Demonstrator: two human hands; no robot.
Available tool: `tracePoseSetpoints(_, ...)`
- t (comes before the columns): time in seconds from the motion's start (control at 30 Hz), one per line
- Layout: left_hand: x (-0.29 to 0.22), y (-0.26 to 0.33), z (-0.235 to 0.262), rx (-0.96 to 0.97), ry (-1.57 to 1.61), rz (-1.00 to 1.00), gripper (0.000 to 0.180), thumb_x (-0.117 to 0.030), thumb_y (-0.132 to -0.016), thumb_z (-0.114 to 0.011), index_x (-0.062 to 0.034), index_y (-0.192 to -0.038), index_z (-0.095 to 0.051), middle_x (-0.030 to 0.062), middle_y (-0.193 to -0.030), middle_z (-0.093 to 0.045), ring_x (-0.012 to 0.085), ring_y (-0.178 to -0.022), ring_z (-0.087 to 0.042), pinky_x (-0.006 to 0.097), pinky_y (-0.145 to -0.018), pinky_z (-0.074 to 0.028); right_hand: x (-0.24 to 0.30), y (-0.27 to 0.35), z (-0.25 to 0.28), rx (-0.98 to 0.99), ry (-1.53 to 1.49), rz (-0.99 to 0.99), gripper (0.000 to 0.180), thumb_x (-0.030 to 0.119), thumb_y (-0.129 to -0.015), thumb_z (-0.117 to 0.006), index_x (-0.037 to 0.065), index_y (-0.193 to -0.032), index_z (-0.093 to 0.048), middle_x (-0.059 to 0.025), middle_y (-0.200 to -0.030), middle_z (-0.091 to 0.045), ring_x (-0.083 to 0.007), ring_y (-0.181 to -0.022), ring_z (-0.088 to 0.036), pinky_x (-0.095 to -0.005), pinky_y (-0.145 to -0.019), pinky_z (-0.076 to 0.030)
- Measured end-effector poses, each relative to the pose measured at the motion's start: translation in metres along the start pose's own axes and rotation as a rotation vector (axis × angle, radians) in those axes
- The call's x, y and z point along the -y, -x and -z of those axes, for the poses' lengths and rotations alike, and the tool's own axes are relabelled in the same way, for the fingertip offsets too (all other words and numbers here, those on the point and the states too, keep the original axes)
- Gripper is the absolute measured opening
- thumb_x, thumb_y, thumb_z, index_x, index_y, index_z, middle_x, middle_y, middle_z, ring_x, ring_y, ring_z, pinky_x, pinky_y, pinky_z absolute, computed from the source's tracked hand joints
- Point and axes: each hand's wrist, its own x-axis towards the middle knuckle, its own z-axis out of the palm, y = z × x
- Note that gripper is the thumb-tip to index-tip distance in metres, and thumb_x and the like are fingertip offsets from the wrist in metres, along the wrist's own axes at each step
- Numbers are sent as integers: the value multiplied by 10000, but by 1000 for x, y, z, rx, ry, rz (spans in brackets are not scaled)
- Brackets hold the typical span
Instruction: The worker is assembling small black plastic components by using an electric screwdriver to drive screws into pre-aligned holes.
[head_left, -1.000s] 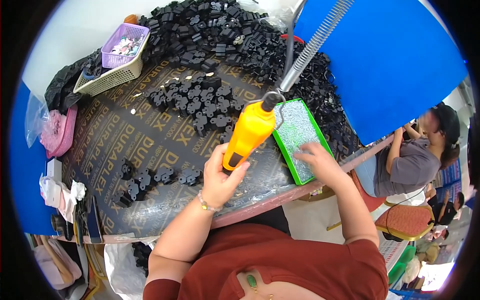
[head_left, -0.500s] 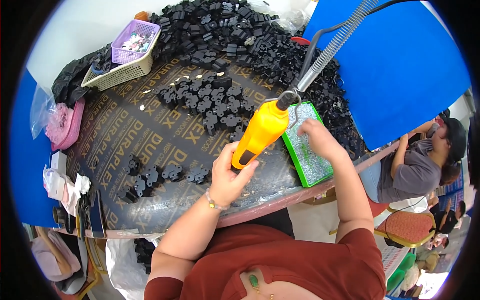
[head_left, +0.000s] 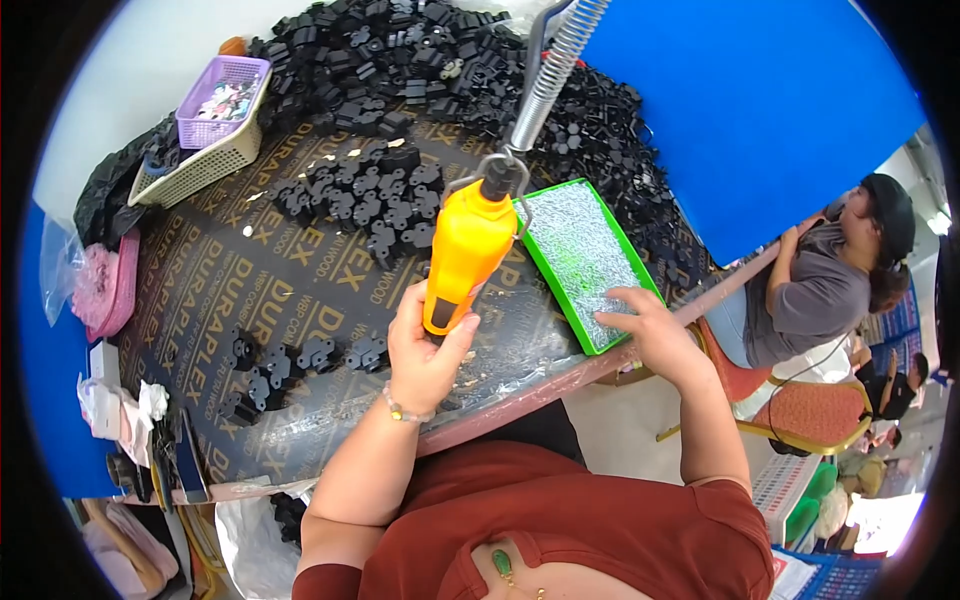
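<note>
My left hand (head_left: 425, 365) is wrapped round the lower end of a yellow electric screwdriver (head_left: 470, 240). The tool hangs by a wire bail from a coil spring (head_left: 560, 75), and its bit end is hidden from this view. On the right, my right hand (head_left: 662, 340) hovers at the near end of a green tray (head_left: 555, 285), its fingers apart with nothing visible in them. Small silvery pieces (head_left: 575, 235), apparently screws, cover the tray bottom. Left of the screwdriver stands a group of black plastic housings (head_left: 385, 200), with several more (head_left: 265, 375) nearer the table edge.
A heap of black parts (head_left: 400, 60) runs along the back of the table (head_left: 330, 440). At the left are a purple basket (head_left: 215, 95) on a cream one (head_left: 205, 170), and a pink basket (head_left: 125, 285). Right stands a blue panel (head_left: 760, 120); a seated person (head_left: 810, 300) is beyond.
My right hand has moved toward me, to the tray's near end, and its fingers have spread. The screwdriver in my left hand appears further left, along with the whole view shifting.
</note>
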Motion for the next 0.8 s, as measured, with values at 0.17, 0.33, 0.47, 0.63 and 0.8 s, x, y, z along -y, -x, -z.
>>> tracePoseSetpoints(0.17, 1, 2, -3, 16, 13, 31, 324, -44, -867, -701, -20, -1147, -541, 25, -909, -638, 58, -725, -593, 219, -627, -497, -9, -5, 2, 67, -72, -128, 358, -117, -710, -544, 79, -974, -686, -129, -1093, -584, -356, -1105, -531, -408, -967, -447)
tracePoseSetpoints(0.33, 2, 1, 1, 14, -35, 8, 303, -68, -866, -700, -28, -1124, -544, 22, -941, -620, 75, -793, -588, 236, -723, -488, -47, -76, -4, 25, -57, 10, 349, -125, -732, -470, 65, -960, -654, -141, -1022, -589, -354, -1065, -539, -406, -937, -442)
tracePoseSetpoints(0.47, 8, 0, 2, 16, -40, 6, 317, -65, -868, -692, -30, -1147, -546, 21, -959, -618, 84, -829, -585, 241, -748, -479, -46, -133, 3, -6, -6, 74, 437, -155, -733, -465, 65, -1052, -665, -142, -1138, -589, -340, -1150, -527, -403, -1005, -430)
tracePoseSetpoints(0.63, 2, 1, 0, 32, -25, 22, 346, -61, -872, -684, -28, -1181, -531, 31, -967, -622, 90, -839, -588, 245, -754, -484, -62, -128, -16, -67, 108, 101, 593, -172, -765, -495, 120, -1260, -643, -157, -1310, -547, -336, -1238, -500, -369, -1075, -408)
tracePoseSetpoints(0.8, 1, 4, -3, 37, -7, 38, 400, -89, -884, -669, 17, -1241, -524, 59, -938, -612, 129, -841, -581, 273, -788, -481, -45, -44, -5, 14, 52, -5, 604, -165, -756, -517, 128, -1270, -641, -190, -1380, -512, -357, -1290, -479, -391, -1088, -402)
